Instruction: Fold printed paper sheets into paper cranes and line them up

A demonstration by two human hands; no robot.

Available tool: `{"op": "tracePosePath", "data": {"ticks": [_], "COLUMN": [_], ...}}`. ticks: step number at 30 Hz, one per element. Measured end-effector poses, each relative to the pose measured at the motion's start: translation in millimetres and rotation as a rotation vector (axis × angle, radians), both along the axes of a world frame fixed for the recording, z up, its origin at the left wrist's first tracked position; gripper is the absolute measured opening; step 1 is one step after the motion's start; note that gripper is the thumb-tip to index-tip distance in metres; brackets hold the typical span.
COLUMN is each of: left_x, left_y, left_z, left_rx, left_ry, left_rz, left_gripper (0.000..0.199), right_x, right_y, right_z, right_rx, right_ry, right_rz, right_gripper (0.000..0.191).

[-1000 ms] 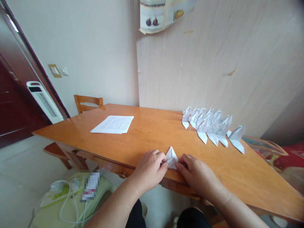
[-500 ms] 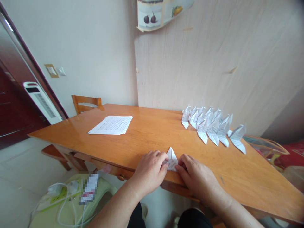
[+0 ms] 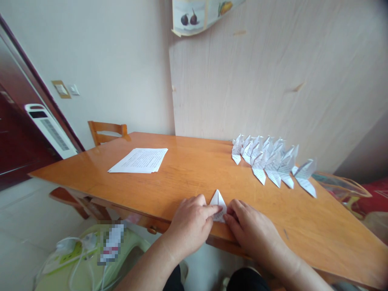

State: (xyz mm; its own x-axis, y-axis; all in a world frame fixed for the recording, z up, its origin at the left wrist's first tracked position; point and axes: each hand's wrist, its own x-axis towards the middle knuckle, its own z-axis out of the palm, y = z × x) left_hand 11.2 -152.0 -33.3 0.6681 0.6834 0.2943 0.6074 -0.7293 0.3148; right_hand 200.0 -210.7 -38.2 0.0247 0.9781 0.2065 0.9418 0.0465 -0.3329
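A small folded white paper (image 3: pixel 217 199) with a pointed top lies at the table's front edge, between my hands. My left hand (image 3: pixel 195 218) is on its left side, the index finger stretched across the paper's middle and the other fingers curled. At the paper's right edge, my right hand (image 3: pixel 250 222) pinches the side between thumb and curled fingers. Part of the paper's lower half is hidden by my fingers. Several folded printed-paper pieces (image 3: pixel 273 163) stand in rows at the back right, with one (image 3: pixel 306 178) a little apart on their right.
A stack of printed sheets (image 3: pixel 139 160) lies on the left of the wooden table (image 3: pixel 188 161). Behind the table is a chair (image 3: pixel 107 128). Below left, a green stool (image 3: pixel 127 242) holds a power strip, cables and a blurred item. Red and clear bags (image 3: pixel 376 196) are at the right.
My left index finger has stretched rightward over the middle of the folded paper. My right hand remains at the paper's right edge. The camera view has shifted slightly.
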Motion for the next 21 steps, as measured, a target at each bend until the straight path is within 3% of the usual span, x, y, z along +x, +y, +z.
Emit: {"op": "tracePosePath", "data": {"ticks": [8, 21], "left_x": [0.1, 0.4], "left_y": [2.5, 5.2], "left_z": [6.9, 5.3], "left_rx": [-0.017, -0.011], "left_ry": [0.056, 0.048], "left_rz": [-0.013, -0.028], "left_gripper": [0.036, 0.033], "right_x": [0.6, 3.4], "right_y": [0.0, 3.5], "right_z": [-5.1, 0.3], "right_rx": [0.01, -0.05], "right_ry": [0.007, 0.065], "right_rz": [-0.002, -0.006], "right_gripper": [0.01, 0.017]}}
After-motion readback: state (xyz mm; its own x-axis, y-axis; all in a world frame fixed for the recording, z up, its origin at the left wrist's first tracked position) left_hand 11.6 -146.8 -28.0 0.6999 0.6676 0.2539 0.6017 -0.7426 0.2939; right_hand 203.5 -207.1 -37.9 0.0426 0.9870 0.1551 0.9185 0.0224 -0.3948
